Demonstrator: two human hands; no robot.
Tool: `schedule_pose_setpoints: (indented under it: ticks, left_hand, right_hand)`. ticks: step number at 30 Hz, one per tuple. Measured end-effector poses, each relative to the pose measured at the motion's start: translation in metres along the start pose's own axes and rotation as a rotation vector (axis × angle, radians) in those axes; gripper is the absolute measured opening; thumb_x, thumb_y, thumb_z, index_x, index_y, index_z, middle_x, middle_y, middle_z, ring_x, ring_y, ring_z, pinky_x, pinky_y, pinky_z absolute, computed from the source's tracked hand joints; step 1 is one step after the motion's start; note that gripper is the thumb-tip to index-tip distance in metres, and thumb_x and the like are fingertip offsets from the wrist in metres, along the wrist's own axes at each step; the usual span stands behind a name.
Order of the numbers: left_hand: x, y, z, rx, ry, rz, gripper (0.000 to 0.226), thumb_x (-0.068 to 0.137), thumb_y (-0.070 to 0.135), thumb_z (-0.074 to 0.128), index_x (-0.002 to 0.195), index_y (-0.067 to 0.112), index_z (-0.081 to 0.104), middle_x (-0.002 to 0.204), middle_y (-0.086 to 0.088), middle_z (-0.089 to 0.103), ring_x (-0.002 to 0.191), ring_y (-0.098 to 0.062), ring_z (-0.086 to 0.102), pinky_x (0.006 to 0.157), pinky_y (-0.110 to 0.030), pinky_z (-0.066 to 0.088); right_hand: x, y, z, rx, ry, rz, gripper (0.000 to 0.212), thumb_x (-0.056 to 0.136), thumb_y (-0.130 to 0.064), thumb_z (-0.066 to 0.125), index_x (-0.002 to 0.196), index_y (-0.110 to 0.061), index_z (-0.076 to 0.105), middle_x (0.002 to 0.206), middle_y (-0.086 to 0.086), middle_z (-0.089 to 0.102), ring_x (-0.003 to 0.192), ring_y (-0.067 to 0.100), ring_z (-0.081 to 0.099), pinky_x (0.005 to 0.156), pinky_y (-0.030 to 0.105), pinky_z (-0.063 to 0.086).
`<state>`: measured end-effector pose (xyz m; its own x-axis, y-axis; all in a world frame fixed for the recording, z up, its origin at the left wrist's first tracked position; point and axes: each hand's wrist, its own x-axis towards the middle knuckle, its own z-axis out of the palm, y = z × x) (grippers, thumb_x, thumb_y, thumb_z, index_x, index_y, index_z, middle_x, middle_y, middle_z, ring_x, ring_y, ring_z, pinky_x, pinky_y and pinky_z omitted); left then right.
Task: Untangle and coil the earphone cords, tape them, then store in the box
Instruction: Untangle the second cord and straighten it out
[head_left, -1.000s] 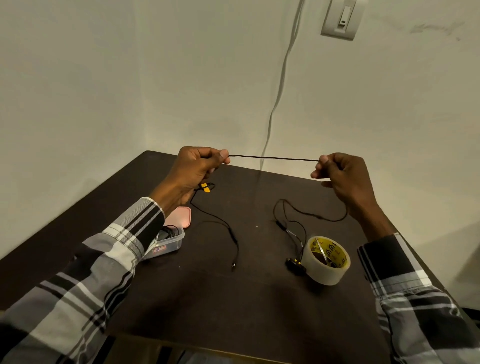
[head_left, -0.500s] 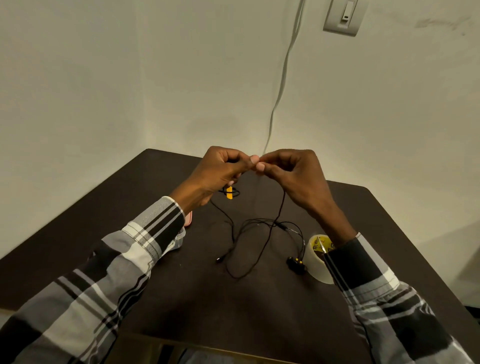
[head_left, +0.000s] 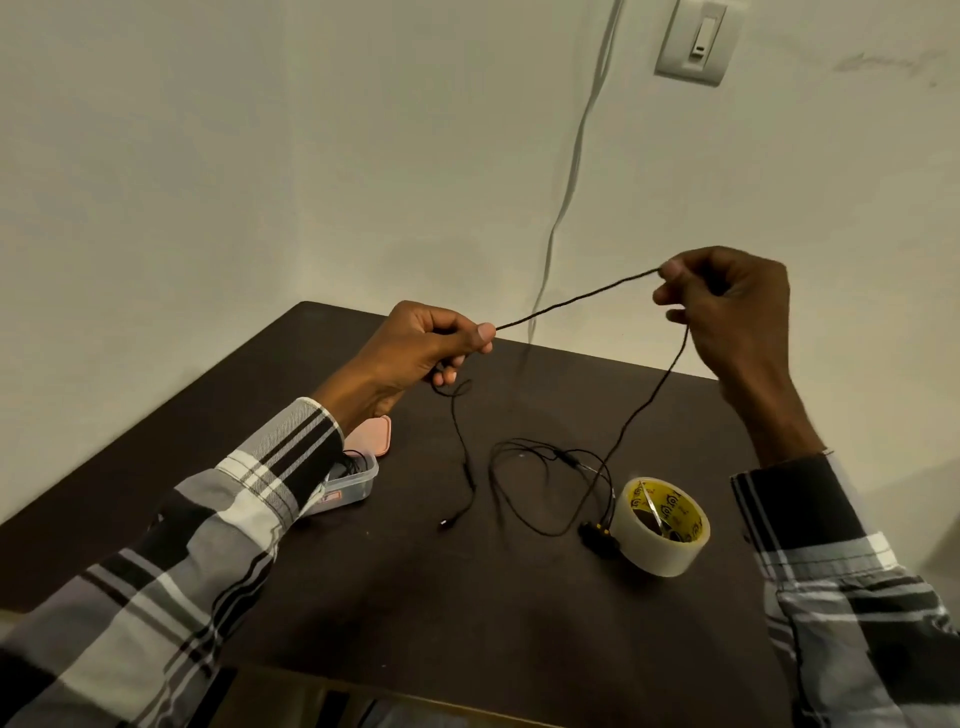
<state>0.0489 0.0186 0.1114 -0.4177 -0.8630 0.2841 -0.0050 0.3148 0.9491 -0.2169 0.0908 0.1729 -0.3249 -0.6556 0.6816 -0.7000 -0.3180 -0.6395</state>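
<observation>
A clear plastic box (head_left: 349, 480) sits at the left on the dark matte table (head_left: 395, 597); the left hand (head_left: 421, 348) and raised right hand (head_left: 727, 306) pinch a thin black earphone cord (head_left: 576, 300) taut; its slack loops beside the glossy round tape roll (head_left: 661, 525).

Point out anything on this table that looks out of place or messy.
Only the earphone cord: beyond the stretch pulled between the hands, it sprawls in loose overlapping loops beside the tape roll. The box sits open, its pink lid behind it.

No print on the tape roll (head_left: 661, 525) is legible
</observation>
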Motion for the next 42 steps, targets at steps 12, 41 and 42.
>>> schedule_pose_setpoints:
  ticks: [12,41,42]
  left_hand:
    - [0.001,0.011,0.023,0.016,-0.092,0.023,0.015,0.086,0.021,0.072,0.072,0.018,0.075,0.054,0.004,0.055,0.047,-0.009,0.05,0.046,-0.019,0.04]
    - [-0.001,-0.004,0.008,0.126,-0.017,0.023,0.021,0.092,0.027,0.066,0.082,0.01,0.074,0.058,0.004,0.059,0.046,-0.002,0.041,0.045,-0.017,0.032]
    - [-0.002,-0.005,0.009,0.111,0.01,0.001,0.026,0.093,0.032,0.064,0.08,0.012,0.073,0.056,0.005,0.056,0.046,-0.002,0.042,0.045,-0.015,0.033]
  right_hand:
    - [-0.051,-0.024,0.057,0.004,-0.457,-0.199,0.027,0.085,-0.024,0.077,0.111,-0.022,0.075,0.108,-0.009,0.074,0.103,0.002,0.068,0.091,0.031,0.057]
    - [-0.032,-0.011,0.029,0.0,-0.149,-0.218,0.007,0.091,-0.01,0.069,0.086,-0.013,0.074,0.08,-0.012,0.068,0.072,0.01,0.068,0.065,0.03,0.061]
    - [-0.031,-0.01,0.027,0.005,-0.143,-0.217,0.008,0.091,-0.009,0.069,0.086,-0.014,0.073,0.081,-0.011,0.068,0.074,0.01,0.068,0.064,0.028,0.061]
